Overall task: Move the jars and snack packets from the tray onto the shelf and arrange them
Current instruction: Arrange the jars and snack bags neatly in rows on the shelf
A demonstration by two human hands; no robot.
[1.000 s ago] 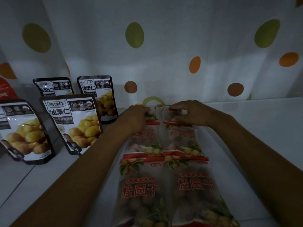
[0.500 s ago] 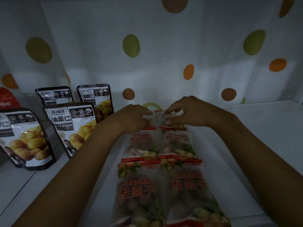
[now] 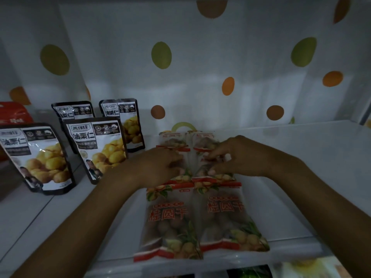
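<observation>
White shelf [image 3: 301, 177], dimly lit, holding: six clear plastic longan snack packets with red lettering [image 3: 168, 223], lying flat in two touching columns that run from the near edge toward the far wall (three rows: near, middle, far). Left hand [image 3: 160, 167] rests palm down on the middle-left packet [image 3: 185, 174], its fingers bent over the film; whether they pinch it cannot be told. Right hand [image 3: 236, 157] is on the middle-right packet [image 3: 201, 168], thumb and fingertips drawn together and pinching the film. The far pair [image 3: 204, 140] lies just beyond both hands, close to the wall. To the left, apart from the columns: four black stand-up chestnut pouches with yellow kernels pictured [image 3: 96, 149], upright, two near and two far. At the far left edge: a red packet [image 3: 14, 115], partly cut off. Behind: white backing sheet with green, orange and brown dots [image 3: 200, 77].
</observation>
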